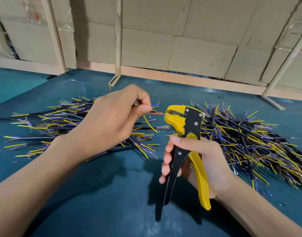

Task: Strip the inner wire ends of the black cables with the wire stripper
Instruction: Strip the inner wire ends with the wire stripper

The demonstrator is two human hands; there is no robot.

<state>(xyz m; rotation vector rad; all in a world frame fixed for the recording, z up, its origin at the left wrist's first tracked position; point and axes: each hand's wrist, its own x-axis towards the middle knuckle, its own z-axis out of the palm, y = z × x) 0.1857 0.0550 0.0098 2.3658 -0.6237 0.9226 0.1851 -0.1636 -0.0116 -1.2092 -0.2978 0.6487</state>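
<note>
Feeding a red inner wire into the stripper head.

Left hand (112,115) pinching the red wire (155,113) between thumb and forefinger, tip just inside the yellow head of the wire stripper (184,134); right hand (194,161) wrapped round its spread handles. Flanked by heaps of black cables on the green mat (95,194): one pile (61,127) under the left hand, another (249,139) behind the tool. Risk, by judgement: squeezing with the tip too shallow or skewed, so nicked strands or insulation left on; loose yellow core (149,124) snagging.
</note>
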